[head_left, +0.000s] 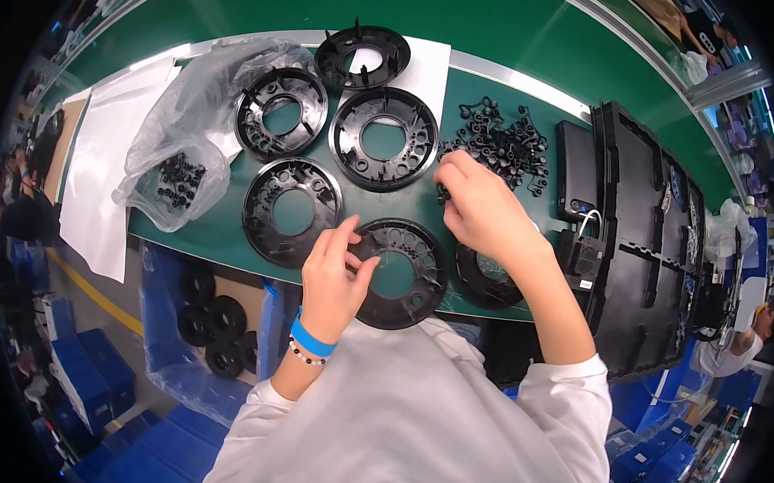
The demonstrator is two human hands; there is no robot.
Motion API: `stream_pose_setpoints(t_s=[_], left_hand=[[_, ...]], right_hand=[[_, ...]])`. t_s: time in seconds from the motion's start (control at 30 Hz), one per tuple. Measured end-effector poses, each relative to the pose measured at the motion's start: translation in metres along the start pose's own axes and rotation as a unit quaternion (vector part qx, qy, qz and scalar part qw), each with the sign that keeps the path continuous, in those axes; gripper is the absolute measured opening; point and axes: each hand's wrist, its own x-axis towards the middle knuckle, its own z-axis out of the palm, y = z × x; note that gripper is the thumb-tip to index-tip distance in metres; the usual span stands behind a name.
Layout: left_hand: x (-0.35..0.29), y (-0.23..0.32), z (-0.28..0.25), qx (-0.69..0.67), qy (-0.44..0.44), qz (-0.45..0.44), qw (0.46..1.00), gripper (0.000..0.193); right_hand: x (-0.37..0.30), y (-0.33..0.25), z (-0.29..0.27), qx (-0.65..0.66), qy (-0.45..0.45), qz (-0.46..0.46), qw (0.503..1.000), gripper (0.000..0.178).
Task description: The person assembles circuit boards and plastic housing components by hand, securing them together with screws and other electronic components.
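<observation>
My left hand (333, 278) is over the left rim of a black plastic ring (430, 286) at the table's near edge. Its thumb and fingers are curved and apart, with nothing visible between them. My right hand (485, 207) is closed in a pinch beside a pile of small black parts (529, 144). A dark bit (443, 193) shows at its fingertips, too small to make out fully. Further black rings lie around: one (258, 223) left of my left hand, two (383, 177) (253, 106) behind it, and one (361, 42) at the back.
A clear plastic bag (185, 120) with small black parts in its mouth lies at the left. Another round black part (480, 284) is partly under my right forearm. Right of the pile are a black box (578, 168), a small device (581, 254) with a white cable, and black trays (650, 253).
</observation>
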Motion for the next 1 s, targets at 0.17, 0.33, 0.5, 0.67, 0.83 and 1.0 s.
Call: stream_pose_setpoints(t_s=[0.17, 0.33, 0.5, 0.67, 0.83, 1.0], left_hand=[[0.003, -0.002, 0.000, -0.008, -0.005, 0.031, 0.999, 0.048], [0.002, -0.005, 0.002, -0.019, 0.003, 0.028, 0.999, 0.049], [0.002, -0.005, 0.001, -0.029, 0.011, 0.032, 0.999, 0.049], [0.004, -0.001, 0.000, -0.010, 0.001, 0.055, 0.998, 0.041], [0.004, -0.003, 0.000, -0.018, 0.001, 0.056, 0.998, 0.038], [0.003, -0.003, -0.001, -0.013, 0.008, 0.067, 0.998, 0.036]], right_hand=[[-0.017, -0.023, -0.002, 0.298, 0.047, 0.012, 0.953, 0.027], [-0.031, -0.037, 0.020, 0.298, 0.007, 0.036, 0.954, 0.026], [-0.033, -0.037, 0.025, 0.267, 0.032, 0.038, 0.962, 0.025], [-0.029, -0.031, 0.025, 0.326, 0.072, 0.058, 0.941, 0.024], [-0.018, -0.029, 0.014, 0.322, 0.053, 0.076, 0.942, 0.019], [-0.004, -0.034, -0.003, 0.264, -0.016, 0.056, 0.963, 0.024]])
